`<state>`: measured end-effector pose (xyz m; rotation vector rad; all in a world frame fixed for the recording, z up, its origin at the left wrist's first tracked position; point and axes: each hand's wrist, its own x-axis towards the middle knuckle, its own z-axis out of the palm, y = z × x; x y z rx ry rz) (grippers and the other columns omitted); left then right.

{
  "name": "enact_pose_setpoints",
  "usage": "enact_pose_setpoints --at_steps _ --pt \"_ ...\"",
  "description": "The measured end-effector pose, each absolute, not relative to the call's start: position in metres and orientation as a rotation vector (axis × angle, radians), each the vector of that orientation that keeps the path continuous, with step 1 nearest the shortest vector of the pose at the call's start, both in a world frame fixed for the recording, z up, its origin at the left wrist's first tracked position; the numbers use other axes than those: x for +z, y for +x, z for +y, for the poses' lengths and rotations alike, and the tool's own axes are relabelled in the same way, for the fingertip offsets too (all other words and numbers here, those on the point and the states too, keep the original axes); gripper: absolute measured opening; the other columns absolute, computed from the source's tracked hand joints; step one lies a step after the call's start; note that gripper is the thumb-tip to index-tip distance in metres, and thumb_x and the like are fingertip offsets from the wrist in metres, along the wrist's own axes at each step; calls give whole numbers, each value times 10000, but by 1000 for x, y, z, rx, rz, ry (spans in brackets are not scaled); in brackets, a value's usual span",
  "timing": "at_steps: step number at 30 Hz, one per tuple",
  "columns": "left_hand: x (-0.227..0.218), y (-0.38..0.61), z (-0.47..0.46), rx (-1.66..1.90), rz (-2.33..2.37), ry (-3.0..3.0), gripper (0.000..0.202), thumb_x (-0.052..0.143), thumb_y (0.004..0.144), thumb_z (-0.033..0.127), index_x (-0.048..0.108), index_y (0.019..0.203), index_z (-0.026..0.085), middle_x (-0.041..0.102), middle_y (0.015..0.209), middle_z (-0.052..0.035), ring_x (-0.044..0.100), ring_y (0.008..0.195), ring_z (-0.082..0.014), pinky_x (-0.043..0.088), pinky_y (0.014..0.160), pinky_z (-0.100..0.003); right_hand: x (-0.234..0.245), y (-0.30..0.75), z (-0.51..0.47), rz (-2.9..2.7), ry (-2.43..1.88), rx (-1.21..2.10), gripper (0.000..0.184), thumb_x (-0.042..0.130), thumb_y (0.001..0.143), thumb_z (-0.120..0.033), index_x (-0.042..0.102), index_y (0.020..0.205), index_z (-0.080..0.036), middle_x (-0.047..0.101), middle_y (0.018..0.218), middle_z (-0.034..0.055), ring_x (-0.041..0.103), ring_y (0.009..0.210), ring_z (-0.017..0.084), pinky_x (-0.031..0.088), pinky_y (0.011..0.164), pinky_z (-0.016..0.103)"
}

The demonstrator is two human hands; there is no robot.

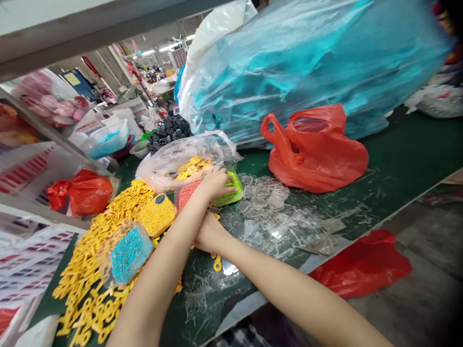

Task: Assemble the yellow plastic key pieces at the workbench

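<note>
My left hand (217, 184) reaches across to a bright green, grainy-looking block (231, 190), its fingers bent over the block's left part. Below it, my right hand (208, 232) lies crossed beneath my left forearm, near the loose yellow parts; its fingers are mostly hidden. Left of my hands sit a pinkish-red grainy block (188, 193), partly covered by my left arm, a yellow one (156, 214) with a dark round mark, and a blue one (130, 254) in clear wrap. Many small yellow plastic parts with ring ends (115, 207) are heaped around these blocks.
Thin clear plastic pieces (275, 217) are scattered right of the green block. Behind them stand a red carrier bag (318, 159) and a huge clear bag of turquoise material (289, 72). A clear bag (162, 164) holds yellow parts. Another red bag (365, 265) hangs at the table's near edge.
</note>
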<state>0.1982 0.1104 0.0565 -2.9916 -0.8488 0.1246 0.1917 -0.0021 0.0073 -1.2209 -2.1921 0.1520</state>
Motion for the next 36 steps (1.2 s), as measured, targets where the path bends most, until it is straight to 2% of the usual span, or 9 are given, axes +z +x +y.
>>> enact_pose_setpoints --at_steps 6,11,15,18,22,25,31,33,36 --pt "49 198 112 245 -794 -2995 304 672 786 424 714 980 194 610 1012 -96 489 994 -283 352 853 -361 2 188 2 -2074 -1195 174 504 451 920 -242 369 1396 -98 449 1435 119 299 1373 293 276 1133 406" --pt "45 199 112 217 -748 -3058 175 649 816 333 723 859 181 624 963 -81 482 972 -263 339 824 -356 -6 183 6 -2070 -1159 228 480 448 911 -223 400 1365 -73 499 1380 164 392 1316 293 307 1124 433" --pt "43 198 112 159 -741 -3090 120 686 798 285 710 774 170 642 902 -63 497 942 -244 338 815 -344 -12 182 8 -2040 -1108 228 472 479 888 -213 427 1350 -130 570 1299 145 456 1260 307 364 1083 462" --pt "43 196 111 81 -766 -3084 135 706 794 295 701 762 163 651 887 -55 512 917 -233 351 814 -336 -16 182 7 -2043 -1039 201 480 479 878 -189 427 1353 -147 561 1313 133 464 1252 325 377 1066 488" --pt "54 185 102 -164 -841 -3049 168 630 866 309 703 806 171 651 946 -57 524 934 -225 367 847 -339 -19 181 5 -2086 -928 129 489 479 876 -200 434 1351 -92 527 1342 181 443 1268 362 384 1041 536" --pt "69 163 83 -471 -946 -2978 208 558 913 319 700 869 173 627 1006 -59 518 971 -211 381 872 -332 -18 178 0 -2206 -840 60 430 478 873 -202 512 1272 -47 567 1276 224 474 1232 357 412 1002 534" --pt "75 79 12 -1372 -1111 -2787 156 610 880 323 705 854 203 592 901 -28 530 918 -178 415 875 -327 -6 179 -12 -2357 -808 102 237 513 851 -176 645 1042 -129 674 1062 145 568 1071 294 443 914 467" --pt "64 45 -13 -1401 -1203 -2758 173 598 888 337 706 861 206 594 896 -31 535 904 -176 427 854 -323 -3 179 -16 -2413 -827 145 192 510 870 -194 654 987 -145 680 1015 131 577 1031 282 447 865 446" --pt "39 -3 -44 -1282 -1384 -2767 172 606 882 349 712 859 215 602 885 -33 543 894 -180 439 827 -317 0 178 -22 -2505 -906 233 196 526 900 -304 655 946 -163 680 905 97 587 910 255 436 801 414"
